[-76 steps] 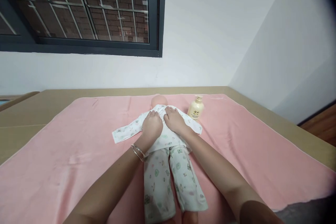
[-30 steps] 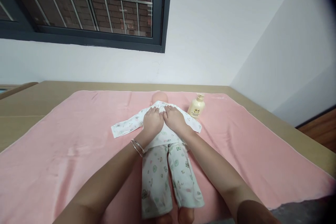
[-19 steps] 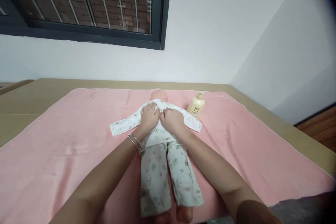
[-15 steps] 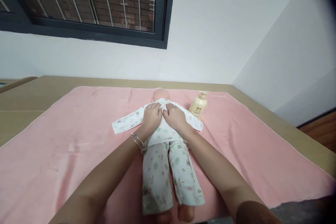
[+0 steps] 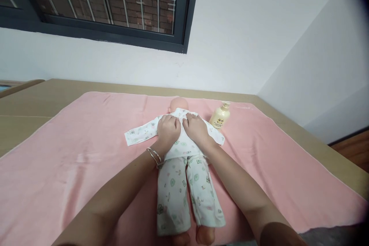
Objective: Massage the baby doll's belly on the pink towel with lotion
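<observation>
A baby doll point(image 5: 184, 148) lies stretched out with its head point(image 5: 179, 104) at the far end and no face showing. It wears a white printed top and matching white trousers point(image 5: 173, 196); bare feet stick out at the near end. My left hand point(image 5: 168, 128) rests on the left of the doll's upper body, fingers lying forward on the cloth. On the other side my right hand point(image 5: 196, 127) rests likewise, its thumb toward the middle. A narrow strip of top shows between the two hands. Both palms are hidden.
The doll lies on a pink cloth point(image 5: 95, 134) spread over a wooden table point(image 5: 69, 86). A pale yellow pump bottle point(image 5: 220, 116) stands beyond the doll's right-hand sleeve. Behind are a white wall point(image 5: 225, 54) and a dark-framed window point(image 5: 115, 38).
The view has shifted slightly. Both hands have stayed on the doll's upper body, and the fingers of my left hand look a little more bent. The doll and bottle keep their places.
</observation>
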The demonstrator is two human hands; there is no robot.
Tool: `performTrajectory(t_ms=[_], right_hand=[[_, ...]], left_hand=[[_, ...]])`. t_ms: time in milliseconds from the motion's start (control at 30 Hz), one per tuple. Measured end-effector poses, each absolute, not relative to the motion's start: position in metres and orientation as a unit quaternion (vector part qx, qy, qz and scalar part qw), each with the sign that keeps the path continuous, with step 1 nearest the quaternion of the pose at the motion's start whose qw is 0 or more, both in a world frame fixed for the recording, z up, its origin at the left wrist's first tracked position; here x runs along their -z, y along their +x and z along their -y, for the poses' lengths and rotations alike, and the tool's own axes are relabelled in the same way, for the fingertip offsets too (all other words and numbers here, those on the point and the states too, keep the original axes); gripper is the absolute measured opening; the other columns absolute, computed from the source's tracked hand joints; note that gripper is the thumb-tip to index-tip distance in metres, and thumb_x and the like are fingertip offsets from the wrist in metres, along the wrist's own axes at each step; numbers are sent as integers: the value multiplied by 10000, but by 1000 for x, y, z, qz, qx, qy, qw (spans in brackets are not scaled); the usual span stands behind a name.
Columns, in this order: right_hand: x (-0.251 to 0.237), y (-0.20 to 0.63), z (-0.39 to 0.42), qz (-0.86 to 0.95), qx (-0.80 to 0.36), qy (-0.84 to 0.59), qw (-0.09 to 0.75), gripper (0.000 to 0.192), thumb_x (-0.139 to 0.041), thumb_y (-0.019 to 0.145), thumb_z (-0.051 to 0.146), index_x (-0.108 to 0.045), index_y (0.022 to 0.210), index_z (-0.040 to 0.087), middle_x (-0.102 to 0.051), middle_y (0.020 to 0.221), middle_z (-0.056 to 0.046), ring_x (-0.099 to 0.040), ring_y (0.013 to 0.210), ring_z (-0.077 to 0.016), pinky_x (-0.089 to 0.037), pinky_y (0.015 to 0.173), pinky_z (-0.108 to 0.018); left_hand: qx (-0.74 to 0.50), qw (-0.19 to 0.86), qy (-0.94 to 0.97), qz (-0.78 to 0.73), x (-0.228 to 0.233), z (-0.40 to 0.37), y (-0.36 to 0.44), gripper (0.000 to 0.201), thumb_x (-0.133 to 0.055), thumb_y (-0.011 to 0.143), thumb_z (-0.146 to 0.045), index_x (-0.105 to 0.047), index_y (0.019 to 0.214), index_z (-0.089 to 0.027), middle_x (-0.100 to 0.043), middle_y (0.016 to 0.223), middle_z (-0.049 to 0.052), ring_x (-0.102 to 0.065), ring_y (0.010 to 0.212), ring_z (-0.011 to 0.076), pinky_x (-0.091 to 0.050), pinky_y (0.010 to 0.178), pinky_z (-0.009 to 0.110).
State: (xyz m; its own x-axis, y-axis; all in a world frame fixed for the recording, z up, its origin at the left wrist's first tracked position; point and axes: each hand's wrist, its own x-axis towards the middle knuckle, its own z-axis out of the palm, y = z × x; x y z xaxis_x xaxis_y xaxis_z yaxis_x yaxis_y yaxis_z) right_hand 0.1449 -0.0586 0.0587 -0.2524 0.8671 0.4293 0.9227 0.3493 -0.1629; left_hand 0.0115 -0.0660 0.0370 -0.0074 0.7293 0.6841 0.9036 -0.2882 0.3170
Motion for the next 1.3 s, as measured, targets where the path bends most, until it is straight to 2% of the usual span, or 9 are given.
performTrajectory(t_ms=[167, 367, 500, 600, 667, 867, 967, 1100, 1300], right_hand=[[-64, 131, 82, 753, 124, -624, 167, 424, -287, 980, 302, -644, 952, 75, -665, 900, -178, -630, 879, -263, -419, 850, -363], [-61, 129, 83, 754, 128, -622, 170, 404, -298, 969, 295, -646, 947, 92, -669, 907, -165, -641, 857, -260, -445, 779, -342], [-56, 132, 76, 757, 105, -615, 192, 399, -303, 960, 293, -640, 1014, 85, -669, 1009, -164, -624, 969, -267, -434, 875, -353], [-51, 134, 69, 766, 79, -599, 218, 451, -318, 954, 286, -553, 1247, 36, -572, 1272, -196, -505, 1222, -277, -355, 1033, -354], [-49, 135, 65, 773, 53, -589, 229, 496, -325, 950, 283, -476, 1342, 19, -491, 1374, -198, -420, 1313, -267, -299, 1091, -340], [-45, 136, 62, 774, 24, -581, 251, 516, -315, 943, 276, -454, 1360, 5, -463, 1395, -209, -385, 1339, -275, -258, 1127, -360], [-46, 136, 62, 776, 5, -578, 253, 522, -321, 935, 270, -440, 1369, 4, -445, 1409, -210, -364, 1353, -275, -250, 1136, -369], [-49, 139, 58, 782, -31, -570, 252, 556, -340, 919, 270, -398, 1401, -2, -386, 1451, -217, -310, 1386, -283, -232, 1147, -379], [-50, 151, 46, 802, -91, -538, 245, 592, -347, 908, 280, -339, 1444, 29, -281, 1518, -185, -209, 1429, -280, -175, 1168, -419]], left_hand=[[394, 64, -687, 607, -38, 62, 11, 297, -403, 913, -267, -670, 1009, -178, -679, 1084, 86, -568, 1054, 255, -429, 971, 398], [402, 24, -694, 597, -33, 55, 8, 362, -405, 903, -258, -621, 1162, -127, -639, 1231, 106, -534, 1188, 243, -369, 1084, 392], [409, 22, -691, 595, -32, 54, 8, 366, -412, 898, -258, -622, 1165, -120, -642, 1228, 106, -535, 1191, 244, -363, 1092, 397], [411, 20, -688, 598, -31, 54, 7, 370, -414, 896, -260, -622, 1166, -117, -640, 1231, 112, -536, 1193, 246, -358, 1096, 400], [407, 19, -690, 599, -32, 55, 8, 373, -406, 899, -257, -617, 1171, -114, -636, 1237, 117, -532, 1197, 245, -352, 1100, 400], [336, 11, -703, 627, -37, 55, 10, 421, -400, 909, -297, -528, 1271, -125, -532, 1360, 155, -438, 1292, 302, -287, 1114, 514], [293, 17, -721, 627, -43, 58, 11, 436, -382, 924, -313, -482, 1314, -146, -482, 1401, 168, -402, 1314, 321, -302, 1086, 535], [247, 38, -724, 643, -54, 69, 14, 406, -360, 933, -289, -503, 1276, -126, -533, 1308, 193, -453, 1252, 327, -387, 1006, 483], [191, 76, -728, 654, -63, 91, 29, 313, -364, 905, -192, -592, 1069, -55, -617, 1028, 229, -570, 1020, 334, -463, 844, 439]])
